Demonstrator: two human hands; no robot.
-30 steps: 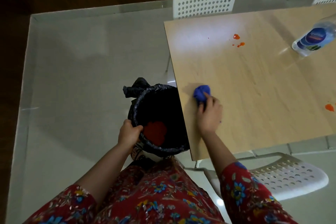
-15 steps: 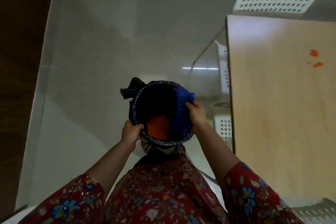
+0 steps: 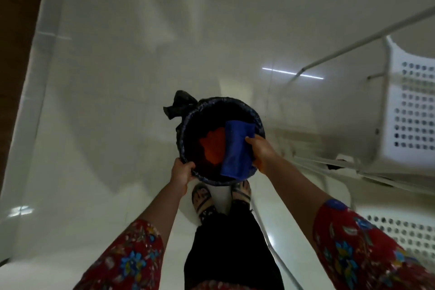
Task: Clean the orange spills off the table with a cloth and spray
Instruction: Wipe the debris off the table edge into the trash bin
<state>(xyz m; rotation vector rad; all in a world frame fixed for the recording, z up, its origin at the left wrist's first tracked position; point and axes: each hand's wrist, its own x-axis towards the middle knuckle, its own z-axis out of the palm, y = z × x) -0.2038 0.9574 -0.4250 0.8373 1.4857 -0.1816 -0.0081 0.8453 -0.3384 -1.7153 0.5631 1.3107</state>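
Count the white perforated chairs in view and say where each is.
2. One chair is at the right edge, above the right hand; another chair is at lower right. Others may be out of frame.

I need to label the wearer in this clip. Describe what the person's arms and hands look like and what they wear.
Both arms wear short red sleeves, the left sleeve and the right sleeve, printed with blue and yellow flowers. The forearms are bare from the sleeve ends down. The left hand and right hand are bare: no gloves, and no rings, watch or bracelets visible.
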